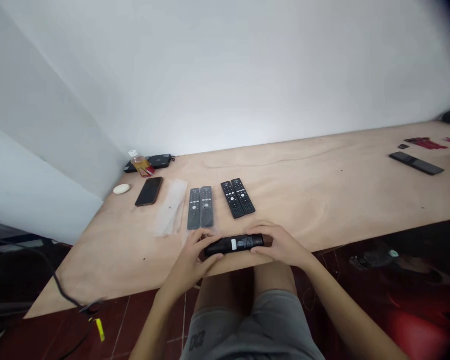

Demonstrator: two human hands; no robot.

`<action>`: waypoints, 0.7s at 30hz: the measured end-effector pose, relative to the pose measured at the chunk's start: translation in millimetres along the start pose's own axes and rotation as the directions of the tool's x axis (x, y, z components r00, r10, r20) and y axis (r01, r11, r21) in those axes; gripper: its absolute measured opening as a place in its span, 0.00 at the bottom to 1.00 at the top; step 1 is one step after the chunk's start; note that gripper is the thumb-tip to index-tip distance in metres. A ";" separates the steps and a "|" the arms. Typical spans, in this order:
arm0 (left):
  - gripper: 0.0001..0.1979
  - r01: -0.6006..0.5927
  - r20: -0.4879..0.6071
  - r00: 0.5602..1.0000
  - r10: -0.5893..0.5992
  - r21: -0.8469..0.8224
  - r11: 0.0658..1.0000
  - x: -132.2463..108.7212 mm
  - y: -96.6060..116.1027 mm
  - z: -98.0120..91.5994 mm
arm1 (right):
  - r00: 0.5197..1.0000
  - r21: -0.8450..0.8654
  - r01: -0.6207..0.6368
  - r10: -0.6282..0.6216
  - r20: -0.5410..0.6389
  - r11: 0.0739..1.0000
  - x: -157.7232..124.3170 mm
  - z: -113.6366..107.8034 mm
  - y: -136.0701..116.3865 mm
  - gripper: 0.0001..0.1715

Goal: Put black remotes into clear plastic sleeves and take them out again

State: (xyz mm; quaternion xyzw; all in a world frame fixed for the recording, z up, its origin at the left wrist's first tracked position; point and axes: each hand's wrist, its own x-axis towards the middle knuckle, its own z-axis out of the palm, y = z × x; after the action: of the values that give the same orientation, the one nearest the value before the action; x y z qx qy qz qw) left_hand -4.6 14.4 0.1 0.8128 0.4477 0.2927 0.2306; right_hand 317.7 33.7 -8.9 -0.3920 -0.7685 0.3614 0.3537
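A black remote control [228, 244] lies crosswise near the table's front edge, its back with a white label facing up. My left hand [198, 252] grips its left end between thumb and fingers. At the other end, my right hand [275, 244] closes round it the same way. Just beyond are two remotes in clear plastic sleeves [200, 207], side by side with buttons up. To their right, two bare black remotes [238, 198] lie against each other, also buttons up.
Left on the wooden table [322, 200] are empty-looking plastic sleeves [171, 207], a phone [149, 191], a white oval object [121, 189], a bottle of amber liquid [141, 164] and a black box [160, 161]. Far right lie a dark flat device [416, 163] and red items [427, 143].
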 end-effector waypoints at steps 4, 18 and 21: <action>0.19 0.010 -0.005 1.000 -0.010 -0.030 0.999 -2.6 -2.3 -3.4 | 1.000 -0.018 -0.017 0.017 -0.003 1.000 -0.9 -1.6 -0.2 0.26; 0.19 -0.047 -0.001 0.999 0.047 0.029 0.998 12.8 10.2 14.0 | 0.995 -0.060 0.072 -0.068 0.067 0.996 -0.1 -2.7 0.3 0.29; 0.21 -0.042 0.014 0.999 0.042 0.004 0.999 9.7 15.1 11.5 | 0.991 -0.083 0.091 -0.081 0.111 0.992 1.8 -2.4 -4.5 0.30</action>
State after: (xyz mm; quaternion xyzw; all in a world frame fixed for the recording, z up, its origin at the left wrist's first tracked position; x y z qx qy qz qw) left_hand 16.4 14.1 4.0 0.8246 0.4294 0.2908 0.2260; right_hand 317.2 34.0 -3.5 -0.3537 -0.8177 0.3323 0.3096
